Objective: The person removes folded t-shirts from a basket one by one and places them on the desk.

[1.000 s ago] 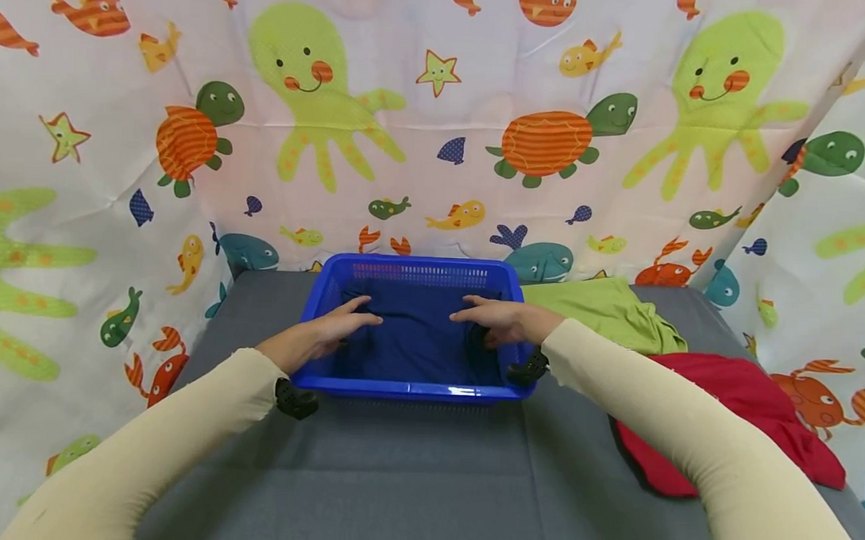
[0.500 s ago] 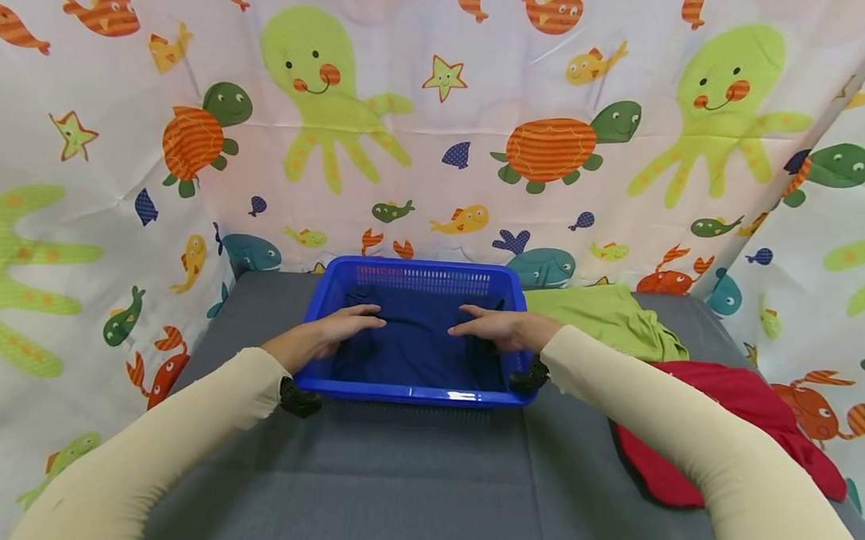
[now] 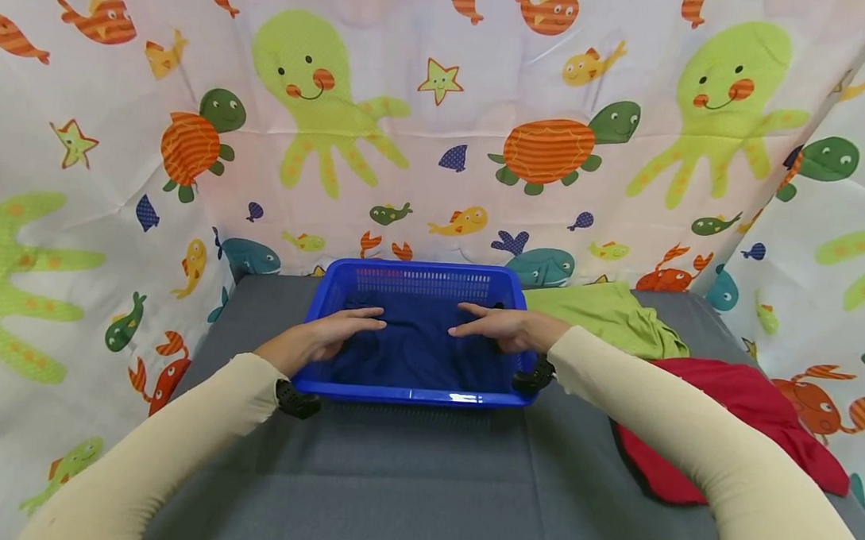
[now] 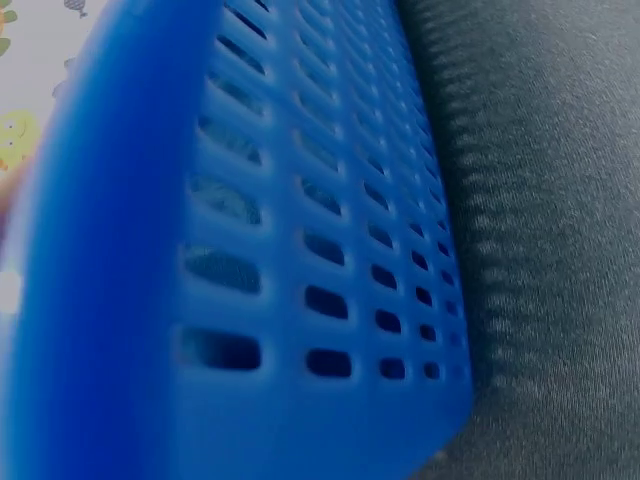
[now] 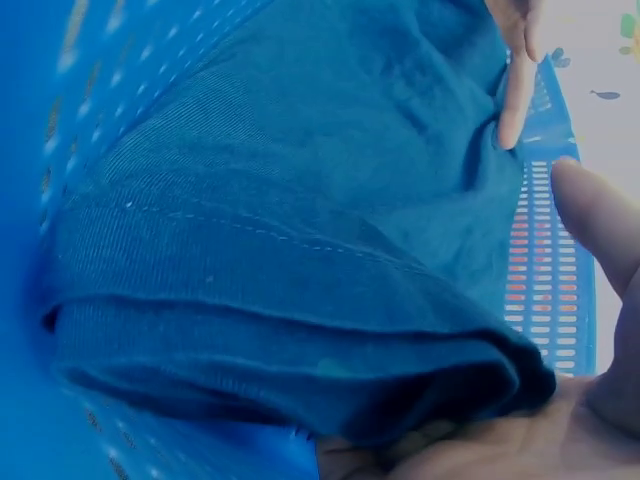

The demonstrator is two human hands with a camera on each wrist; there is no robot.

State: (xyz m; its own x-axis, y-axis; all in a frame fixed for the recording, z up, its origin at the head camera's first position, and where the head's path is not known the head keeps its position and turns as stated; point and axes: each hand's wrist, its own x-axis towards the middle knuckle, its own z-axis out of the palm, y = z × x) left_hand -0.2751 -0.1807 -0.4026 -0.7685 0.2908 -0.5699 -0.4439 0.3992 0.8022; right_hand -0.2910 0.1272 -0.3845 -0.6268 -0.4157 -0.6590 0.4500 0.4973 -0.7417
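A dark blue cloth garment with a stitched hem lies in a blue plastic basket. My left hand reaches over the basket's left side, its visible fingers straight. From the right wrist view, a finger of that left hand touches the garment at its far end. Over the right side is my right hand, its thumb and index finger extended and apart. Its other fingers lie under the garment's hem, partly hidden, while the thumb stands clear of the cloth. The left wrist view mostly shows the basket's slotted wall.
To the right of the basket lie a lime green cloth and, nearer, a red cloth. A grey covering spreads over the table. Printed white curtains with sea animals stand behind and at both sides.
Both hands stay over the basket with small shifts. The left thumb and index finger have drawn closer together. Less of the right hand's lower fingers shows. The head view has tilted slightly.
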